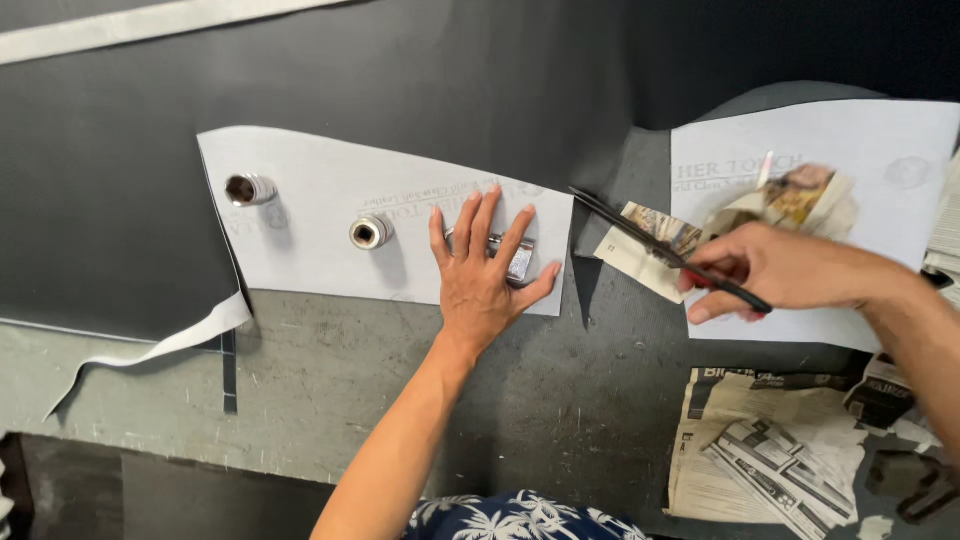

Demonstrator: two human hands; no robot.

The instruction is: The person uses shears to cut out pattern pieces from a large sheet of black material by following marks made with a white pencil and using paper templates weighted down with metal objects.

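Right hand (765,275) grips black scissors (665,252), blades parted at paper pattern (380,215) right edge. Left hand (485,270) splayed flat on pattern, pinning it; metal weights (371,232) hold its left part down.

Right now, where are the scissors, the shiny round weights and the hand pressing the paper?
scissors (640,238), head view, on the blades.
round metal weight (370,232), head view, on its top.
left hand (482,280), head view, on its back.

Left hand (480,270) on pattern sheet (320,215); scissors (660,250) right of it.
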